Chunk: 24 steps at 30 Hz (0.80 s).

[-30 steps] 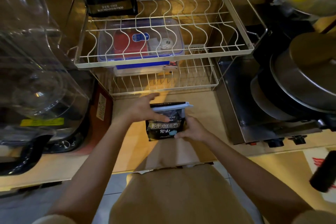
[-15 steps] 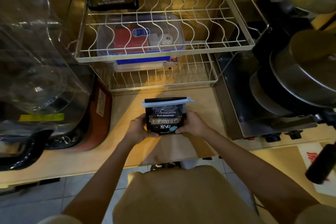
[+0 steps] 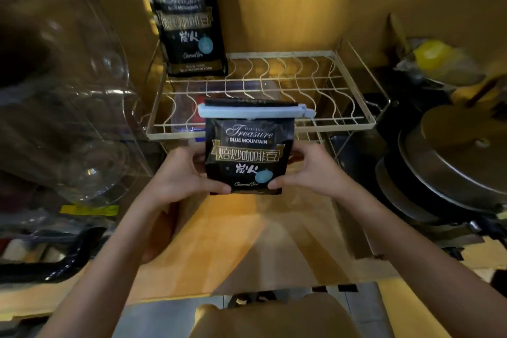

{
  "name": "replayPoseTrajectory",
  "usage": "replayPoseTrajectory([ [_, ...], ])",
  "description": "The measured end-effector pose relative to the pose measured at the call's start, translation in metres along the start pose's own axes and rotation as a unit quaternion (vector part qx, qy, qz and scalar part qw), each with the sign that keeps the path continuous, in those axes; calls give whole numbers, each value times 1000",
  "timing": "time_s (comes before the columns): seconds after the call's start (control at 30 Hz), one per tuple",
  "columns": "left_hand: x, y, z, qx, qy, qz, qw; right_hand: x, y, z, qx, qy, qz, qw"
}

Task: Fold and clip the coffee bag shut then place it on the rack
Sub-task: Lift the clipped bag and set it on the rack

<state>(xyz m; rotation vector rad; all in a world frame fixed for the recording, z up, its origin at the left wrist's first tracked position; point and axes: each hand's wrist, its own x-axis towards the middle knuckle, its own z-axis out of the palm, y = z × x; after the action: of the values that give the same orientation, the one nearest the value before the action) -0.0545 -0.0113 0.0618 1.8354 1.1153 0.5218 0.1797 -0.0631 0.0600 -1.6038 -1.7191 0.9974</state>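
Observation:
I hold a black coffee bag upright in front of me, above the wooden counter. Its top is folded over and a pale blue clip runs across the fold. My left hand grips the bag's left side and my right hand grips its right side, thumbs on the front near the bottom. Just behind the bag stands the white wire rack, its top shelf level with the clip. A second, taller black coffee bag stands at the back left of that top shelf.
A clear plastic appliance cover fills the left side. Stacked pans with a metal lid sit on a stove at the right. A plastic box shows through the rack's top shelf. The wooden counter lies below my hands.
Both hands have lifted the clipped bag off the counter and up toward the rack's top shelf. The camera has tilted up and moved closer.

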Motion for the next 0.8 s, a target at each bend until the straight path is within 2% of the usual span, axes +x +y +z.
replayPoseTrajectory([
  [0.3, 29, 73, -58, -31, 103, 99, 989, 39, -63, -63, 85, 80, -79, 990],
  [0.5, 67, 102, -70, -19, 165, 142, 976, 75, -80, -93, 160, 143, -121, 969],
  [0.6, 92, 106, -66, -40, 213, 157, 963, 94, -81, -101, 163, 166, -134, 963],
  [0.7, 119, 102, -59, -32, 253, 153, 955, 115, -71, -103, 181, 183, -117, 959],
  [0.8, 142, 92, -51, -23, 254, 129, 958, 135, -52, -100, 191, 176, -80, 962],
])
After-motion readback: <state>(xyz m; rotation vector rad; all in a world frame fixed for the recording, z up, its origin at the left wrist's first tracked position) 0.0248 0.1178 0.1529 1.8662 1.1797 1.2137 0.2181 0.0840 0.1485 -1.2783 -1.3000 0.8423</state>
